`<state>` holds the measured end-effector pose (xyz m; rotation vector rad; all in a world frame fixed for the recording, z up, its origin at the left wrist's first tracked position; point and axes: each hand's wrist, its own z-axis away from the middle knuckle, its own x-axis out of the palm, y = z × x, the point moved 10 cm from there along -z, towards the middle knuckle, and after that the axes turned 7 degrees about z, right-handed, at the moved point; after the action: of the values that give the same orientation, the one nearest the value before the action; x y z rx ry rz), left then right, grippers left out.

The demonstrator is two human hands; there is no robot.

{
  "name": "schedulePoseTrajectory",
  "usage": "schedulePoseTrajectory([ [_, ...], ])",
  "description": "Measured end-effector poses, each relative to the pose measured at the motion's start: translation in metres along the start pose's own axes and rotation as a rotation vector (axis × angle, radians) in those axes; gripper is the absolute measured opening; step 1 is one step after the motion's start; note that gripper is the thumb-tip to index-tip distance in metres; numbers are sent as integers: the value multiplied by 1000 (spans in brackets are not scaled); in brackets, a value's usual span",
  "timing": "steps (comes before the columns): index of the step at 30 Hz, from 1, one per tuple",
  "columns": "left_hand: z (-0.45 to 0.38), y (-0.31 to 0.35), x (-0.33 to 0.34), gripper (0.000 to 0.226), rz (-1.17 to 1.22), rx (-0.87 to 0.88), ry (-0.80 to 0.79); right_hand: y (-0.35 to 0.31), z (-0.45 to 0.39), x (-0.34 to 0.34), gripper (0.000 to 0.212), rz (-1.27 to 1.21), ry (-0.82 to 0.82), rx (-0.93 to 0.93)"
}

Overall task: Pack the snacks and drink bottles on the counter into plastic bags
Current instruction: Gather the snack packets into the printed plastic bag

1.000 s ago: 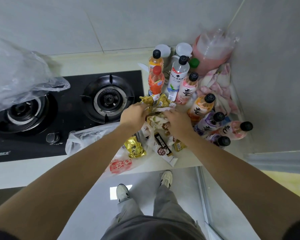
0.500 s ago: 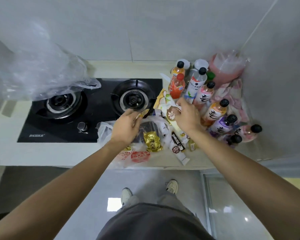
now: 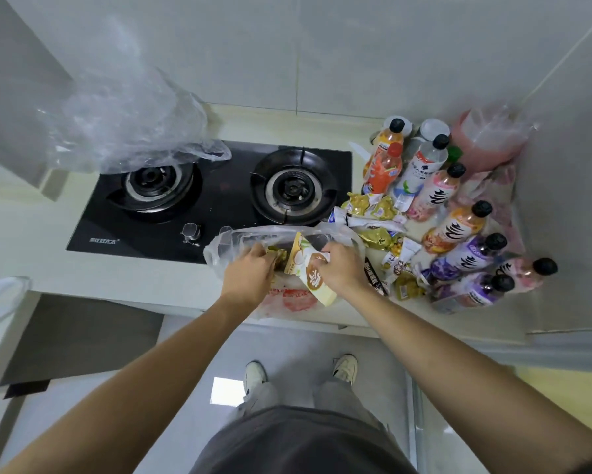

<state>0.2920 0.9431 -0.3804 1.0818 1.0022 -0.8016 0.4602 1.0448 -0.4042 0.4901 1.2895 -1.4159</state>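
Glossy black glass hob (image 3: 219,200) — thin clear plastic bag (image 3: 240,239), shiny foil snacks (image 3: 373,206).

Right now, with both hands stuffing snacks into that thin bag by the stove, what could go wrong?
1. The clear plastic bag lies at the counter's front edge; once fuller, it might slide off.
2. The right hand grips stiff-cornered snack packets, which might snag the thin film.
3. The bottles stand crowded close beside the loose snacks; reaching for those could topple one.

The left hand pinches a gold snack over the bag.
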Motion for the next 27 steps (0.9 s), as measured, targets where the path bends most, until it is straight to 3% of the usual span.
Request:
schedulePoseTrajectory([
  [5, -16, -12, 11, 29, -108, -25, -42, -26, -19, 6, 19, 160, 61, -89],
  [10, -17, -18, 27, 44, -135, -25, -130, -42, -31, 20, 21, 145, 56, -191],
  [14, -6, -19, 27, 60, -153, 17, -135, -43, -26, 22, 35, 310, 72, -328],
  [23, -12, 6, 8, 60, -185, 107, -70, -26, -3, -17, 40, 459, 195, -491],
  [27, -27, 40, 9, 58, -146, 167, -68, 9, 10, -37, 41, 515, 260, -428],
])
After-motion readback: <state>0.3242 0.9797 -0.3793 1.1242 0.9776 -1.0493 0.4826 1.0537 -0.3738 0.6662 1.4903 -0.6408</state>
